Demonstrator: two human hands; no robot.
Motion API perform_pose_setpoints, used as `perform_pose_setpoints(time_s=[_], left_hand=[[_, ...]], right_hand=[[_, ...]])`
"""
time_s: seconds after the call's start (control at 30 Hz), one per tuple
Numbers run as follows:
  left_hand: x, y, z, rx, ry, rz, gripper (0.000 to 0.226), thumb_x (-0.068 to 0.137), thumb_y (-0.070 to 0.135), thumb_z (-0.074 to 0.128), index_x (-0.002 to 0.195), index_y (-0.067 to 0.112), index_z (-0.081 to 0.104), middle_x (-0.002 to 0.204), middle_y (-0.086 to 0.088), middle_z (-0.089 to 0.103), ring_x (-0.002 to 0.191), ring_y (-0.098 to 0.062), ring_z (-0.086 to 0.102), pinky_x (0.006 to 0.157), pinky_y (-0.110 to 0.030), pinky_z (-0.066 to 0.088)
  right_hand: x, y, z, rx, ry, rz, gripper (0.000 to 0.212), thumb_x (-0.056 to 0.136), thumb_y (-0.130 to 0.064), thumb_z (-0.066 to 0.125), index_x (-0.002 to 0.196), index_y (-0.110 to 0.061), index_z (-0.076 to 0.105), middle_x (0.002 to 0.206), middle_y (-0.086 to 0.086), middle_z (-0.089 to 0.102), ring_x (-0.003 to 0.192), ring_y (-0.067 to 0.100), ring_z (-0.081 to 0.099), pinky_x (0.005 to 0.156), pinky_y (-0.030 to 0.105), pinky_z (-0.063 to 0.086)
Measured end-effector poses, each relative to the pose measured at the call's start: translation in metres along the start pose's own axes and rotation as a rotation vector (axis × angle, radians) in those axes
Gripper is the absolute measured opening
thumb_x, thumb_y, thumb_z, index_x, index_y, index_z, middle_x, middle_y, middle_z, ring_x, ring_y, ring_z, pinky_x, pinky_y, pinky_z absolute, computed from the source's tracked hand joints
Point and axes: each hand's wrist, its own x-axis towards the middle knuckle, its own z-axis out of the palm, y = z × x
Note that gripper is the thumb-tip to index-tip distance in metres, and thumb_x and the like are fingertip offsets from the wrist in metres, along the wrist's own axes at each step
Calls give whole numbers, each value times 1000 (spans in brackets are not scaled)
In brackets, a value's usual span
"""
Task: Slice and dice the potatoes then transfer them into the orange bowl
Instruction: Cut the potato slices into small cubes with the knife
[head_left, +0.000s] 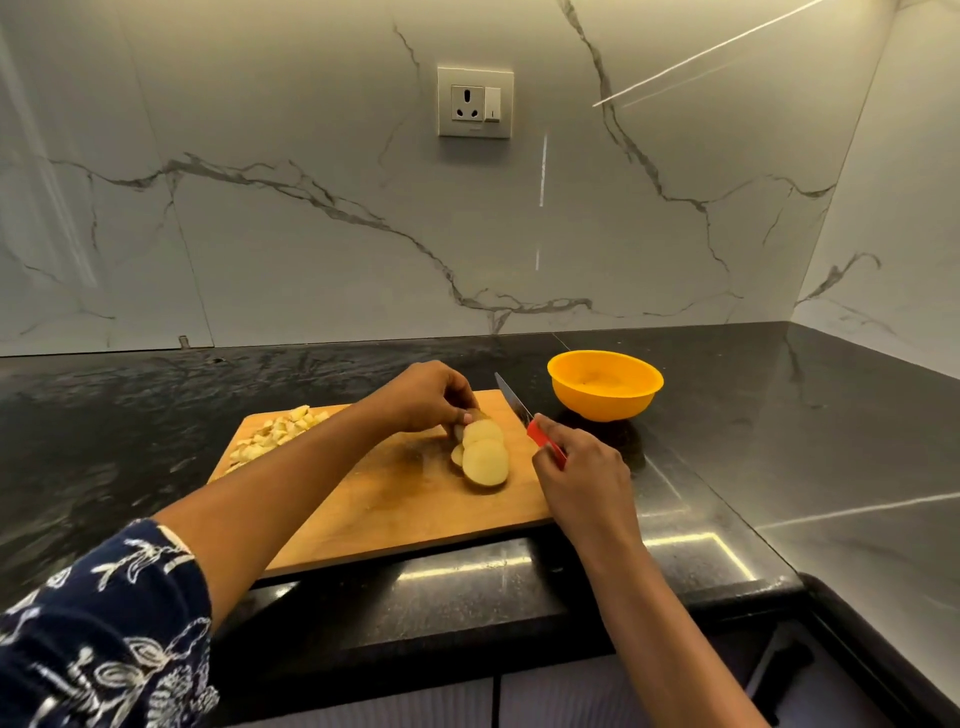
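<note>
A wooden cutting board (395, 509) lies on the black counter. Round potato slices (484, 457) lean in a row at its middle right. My left hand (426, 395) pinches the uncut end of the potato at the back of that row. My right hand (582, 478) grips the red handle of a knife (514, 402), whose blade points away and to the left, just right of the slices and above the board. A pile of diced potato (275, 434) sits at the board's far left corner. The orange bowl (605, 384) stands beyond the board to the right, with nothing visible inside.
The black stone counter (727, 415) runs to a marble wall at the back and turns a corner on the right. Its front edge is just below the board. A wall socket (475, 102) is above.
</note>
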Motion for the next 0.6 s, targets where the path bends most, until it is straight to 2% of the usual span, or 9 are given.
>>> perform_pose_setpoints(time_s=[0.07, 0.13, 0.27, 0.33, 0.47, 0.6], left_hand=[[-2, 2, -5, -35, 49, 11, 12, 86, 11, 64, 98, 15, 65, 99, -2, 66, 80, -7, 63, 68, -16, 49], [-6, 1, -11, -97, 97, 6, 10, 86, 10, 64, 94, 15, 64, 97, -4, 67, 78, -9, 65, 75, -22, 53], [-14, -2, -25, -179, 192, -50, 17, 87, 9, 63, 104, 10, 63, 101, -9, 66, 80, -14, 65, 72, -23, 52], [-25, -4, -33, -256, 202, -90, 20, 86, 9, 63, 106, 8, 63, 101, -9, 65, 78, -15, 66, 71, -24, 54], [-54, -12, -47, -360, 50, -200, 17, 84, 8, 65, 100, 11, 66, 92, -8, 69, 73, -15, 67, 66, -24, 56], [-77, -25, -45, -306, -53, -275, 11, 84, 6, 65, 92, 13, 69, 90, -10, 71, 70, -14, 68, 59, -21, 55]], right_hand=[[-1, 0, -1, -4, 2, 1, 43, 96, -24, 49, 139, -30, 47, 108, -2, 62, 86, 6, 44, 73, 24, 33], [-2, -1, -1, -5, 0, 2, 44, 96, -24, 49, 139, -30, 47, 108, -1, 63, 87, 7, 46, 73, 25, 35], [-3, -2, -1, -6, -8, 5, 43, 96, -24, 49, 139, -31, 48, 111, 0, 63, 97, 13, 54, 77, 26, 37], [-4, -3, 0, -16, -10, 8, 43, 96, -24, 49, 139, -31, 47, 110, 0, 63, 92, 11, 51, 75, 26, 36], [-5, -7, 3, -45, -14, -16, 44, 96, -24, 50, 139, -30, 47, 97, -3, 59, 84, 9, 49, 72, 26, 38], [-14, -22, 7, -112, -28, -118, 43, 96, -24, 51, 139, -30, 47, 86, -5, 52, 77, 10, 48, 61, 23, 32]])
